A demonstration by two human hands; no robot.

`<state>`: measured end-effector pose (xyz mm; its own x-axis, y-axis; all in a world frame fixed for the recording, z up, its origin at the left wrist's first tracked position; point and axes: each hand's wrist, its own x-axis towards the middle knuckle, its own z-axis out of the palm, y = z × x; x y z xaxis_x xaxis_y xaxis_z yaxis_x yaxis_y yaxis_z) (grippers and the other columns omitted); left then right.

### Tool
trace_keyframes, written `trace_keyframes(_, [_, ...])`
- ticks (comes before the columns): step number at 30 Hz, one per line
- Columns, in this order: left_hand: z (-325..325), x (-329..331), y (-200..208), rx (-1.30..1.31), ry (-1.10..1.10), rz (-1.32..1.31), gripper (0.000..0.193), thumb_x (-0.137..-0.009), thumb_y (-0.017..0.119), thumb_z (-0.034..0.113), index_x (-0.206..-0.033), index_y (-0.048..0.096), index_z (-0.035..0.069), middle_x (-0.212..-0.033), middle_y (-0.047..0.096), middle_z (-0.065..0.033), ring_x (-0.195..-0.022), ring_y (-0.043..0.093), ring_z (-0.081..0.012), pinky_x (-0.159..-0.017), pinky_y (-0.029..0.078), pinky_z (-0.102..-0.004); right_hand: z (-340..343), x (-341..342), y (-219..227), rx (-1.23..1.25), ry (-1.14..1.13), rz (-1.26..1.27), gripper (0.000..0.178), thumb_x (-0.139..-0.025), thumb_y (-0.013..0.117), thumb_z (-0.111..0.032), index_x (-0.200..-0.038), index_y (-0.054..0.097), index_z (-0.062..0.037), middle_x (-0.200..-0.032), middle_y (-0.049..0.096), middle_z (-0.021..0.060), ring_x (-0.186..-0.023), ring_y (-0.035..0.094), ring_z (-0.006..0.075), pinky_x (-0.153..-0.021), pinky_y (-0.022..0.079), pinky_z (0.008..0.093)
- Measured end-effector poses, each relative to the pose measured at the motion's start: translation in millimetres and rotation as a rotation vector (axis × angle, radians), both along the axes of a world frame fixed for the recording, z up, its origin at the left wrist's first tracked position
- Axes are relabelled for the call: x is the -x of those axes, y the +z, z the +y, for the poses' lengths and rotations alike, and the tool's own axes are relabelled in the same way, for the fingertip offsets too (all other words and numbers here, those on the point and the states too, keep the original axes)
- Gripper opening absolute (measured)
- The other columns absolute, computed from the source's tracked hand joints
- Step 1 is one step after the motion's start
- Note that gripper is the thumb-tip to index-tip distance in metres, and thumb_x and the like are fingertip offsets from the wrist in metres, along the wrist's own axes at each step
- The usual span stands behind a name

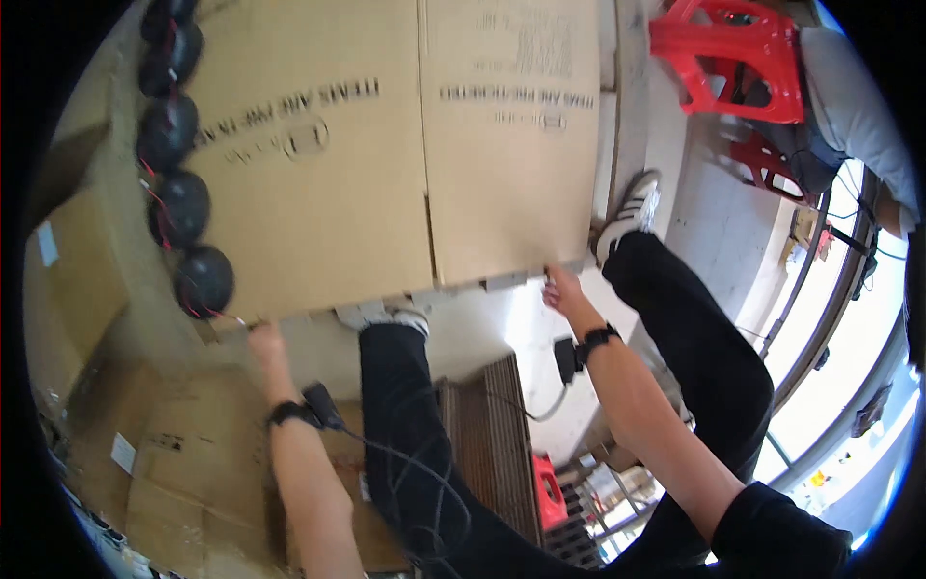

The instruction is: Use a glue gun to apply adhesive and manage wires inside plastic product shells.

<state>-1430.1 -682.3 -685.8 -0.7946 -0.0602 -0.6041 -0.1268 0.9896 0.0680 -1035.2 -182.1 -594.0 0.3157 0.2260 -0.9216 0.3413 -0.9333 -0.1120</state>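
Observation:
A large brown cardboard box [318,203] with printed panels fills the upper middle; a seam divides its left and right panels. My right hand [559,289] is closed at the near edge of the right panel, fingers curled on the cardboard. My left hand [267,343] is closed at the box's near left corner; its fingers are partly hidden and blurred. Along the box's left side runs a row of round black balls [204,282] with thin red strings, the nearest just beyond my left hand. Each wrist wears a black strap with a small cabled device.
Large cartons [198,454] stand at the lower left. Between my legs is a stack of flattened cardboard [492,444]. My shoes stand close to the box. At the upper right are a red plastic stool [743,58] and another person's grey clothing [849,96]. Cables cross my left leg.

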Motion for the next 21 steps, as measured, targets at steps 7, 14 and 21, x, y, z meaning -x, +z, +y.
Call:
trace_keyframes(7, [80.8, -69.7, 210.6, -0.538, 0.211, -0.431, 0.012, -0.087, 0.07, 0.01, -0.099, 0.07, 0.009, -0.076, 0.069, -0.0056, -0.057, 0.064, -0.0158, -0.054, 0.053, -0.0321, 19.2, 86.6, 167.4, -0.108, 0.797, 0.247, 0.029, -0.093, 0.061, -0.031, -0.109, 0.065, -0.0077, -0.088, 0.068, 0.0073, -0.066, 0.066, 0.0163, -0.051, 0.052, 0.0321])
trace_keyframes(14, [134.4, -72.3, 400.8, -0.763, 0.149, -0.599, 0.021, -0.092, 0.069, 0.016, -0.11, 0.067, 0.004, -0.079, 0.069, -0.006, -0.064, 0.067, -0.0137, -0.057, 0.054, -0.0282, 47.6, 189.0, 374.8, -0.544, 1.185, 0.512, 0.028, -0.095, 0.059, -0.023, -0.114, 0.064, -0.0025, -0.077, 0.068, 0.0088, -0.063, 0.068, 0.0165, -0.062, 0.056, 0.0326])
trace_keyframes(21, [85.6, -4.2, 443.6, -0.966, 0.109, -0.436, 0.021, -0.094, 0.064, 0.015, -0.112, 0.065, 0.004, -0.083, 0.069, -0.0065, -0.063, 0.067, -0.0143, -0.05, 0.049, -0.0261, 70.7, 130.5, 580.0, -0.666, 1.192, 0.353, 0.031, -0.097, 0.056, -0.029, -0.119, 0.065, -0.0087, -0.082, 0.071, 0.0081, -0.066, 0.069, 0.0142, -0.056, 0.055, 0.0301])
